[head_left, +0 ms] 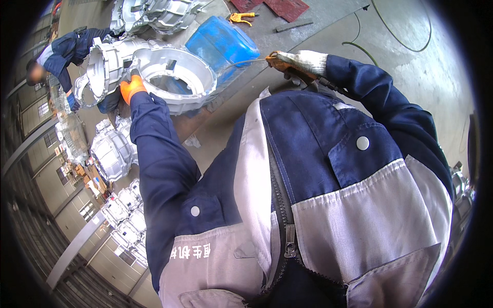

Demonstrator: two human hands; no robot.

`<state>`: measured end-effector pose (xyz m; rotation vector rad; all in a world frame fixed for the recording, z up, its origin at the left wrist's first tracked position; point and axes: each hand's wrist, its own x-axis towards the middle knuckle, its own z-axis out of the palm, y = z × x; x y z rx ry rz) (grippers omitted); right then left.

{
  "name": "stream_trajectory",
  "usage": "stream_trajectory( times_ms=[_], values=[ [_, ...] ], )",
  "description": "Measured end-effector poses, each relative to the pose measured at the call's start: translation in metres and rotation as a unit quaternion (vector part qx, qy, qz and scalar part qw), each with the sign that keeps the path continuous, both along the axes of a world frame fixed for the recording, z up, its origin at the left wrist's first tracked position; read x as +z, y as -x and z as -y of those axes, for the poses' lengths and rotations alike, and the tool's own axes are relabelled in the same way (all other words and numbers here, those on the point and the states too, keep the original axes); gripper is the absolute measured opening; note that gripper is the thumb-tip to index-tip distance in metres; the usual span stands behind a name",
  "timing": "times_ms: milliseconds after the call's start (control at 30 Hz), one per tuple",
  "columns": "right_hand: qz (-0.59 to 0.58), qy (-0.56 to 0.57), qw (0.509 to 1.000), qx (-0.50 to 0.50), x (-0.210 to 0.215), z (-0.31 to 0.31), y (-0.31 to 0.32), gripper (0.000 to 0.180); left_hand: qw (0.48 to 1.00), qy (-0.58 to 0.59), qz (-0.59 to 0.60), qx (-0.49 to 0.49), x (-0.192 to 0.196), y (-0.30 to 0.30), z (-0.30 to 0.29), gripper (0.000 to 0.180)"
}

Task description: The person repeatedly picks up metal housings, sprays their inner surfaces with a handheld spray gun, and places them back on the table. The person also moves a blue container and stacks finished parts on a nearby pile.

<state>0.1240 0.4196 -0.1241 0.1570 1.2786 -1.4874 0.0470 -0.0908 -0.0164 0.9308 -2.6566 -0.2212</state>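
Observation:
My left hand (133, 88), in an orange glove with grey fingers, grips the near left rim of a silver cast-metal housing (203, 87). The housing is a wide ring with a large round opening and lies on a bench. My right hand (310, 61), in a white glove, is closed around an orange-brown air blow gun (288, 68). Its long thin nozzle points left toward the housing, with the tip ending short of the rim. Part of the right hand's fingers is hidden behind the gun.
A blue plastic container (223, 41) stands just behind the housing. Beyond it lie a yellow trigger tool (242, 18), a dark bar (294, 25) and red sheets (286, 7). A co-worker (67, 56) bends over another casting at the left. More castings (112, 149) stand below; a hose (400, 43) curves at the right.

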Motion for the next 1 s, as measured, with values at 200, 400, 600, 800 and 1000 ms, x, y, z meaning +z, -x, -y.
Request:
stream_trajectory(
  times_ms=[200,400,600,800,1000],
  values=[
    [-0.056,0.018,0.998,-0.011,0.0,-0.017,-0.005,0.055,1.0,-0.007,-0.011,-0.003,0.011,-0.004,-0.021,0.059],
    [-0.125,0.012,0.992,0.025,0.0,-0.019,-0.004,0.057,0.999,-0.015,-0.028,-0.012,0.008,-0.006,-0.019,0.053],
    [0.01,0.085,0.994,-0.06,0.018,-0.02,0.005,0.054,0.996,0.015,-0.09,-0.008,-0.006,-0.006,0.004,0.061],
    [-0.094,0.115,0.989,0.02,0.073,-0.012,0.026,0.059,0.992,-0.052,-0.116,0.0,-0.007,-0.011,0.001,0.062],
    [-0.224,0.024,0.972,0.061,0.117,0.045,0.062,0.07,0.991,-0.032,-0.126,-0.035,-0.005,-0.012,-0.006,0.045]
  ],
)
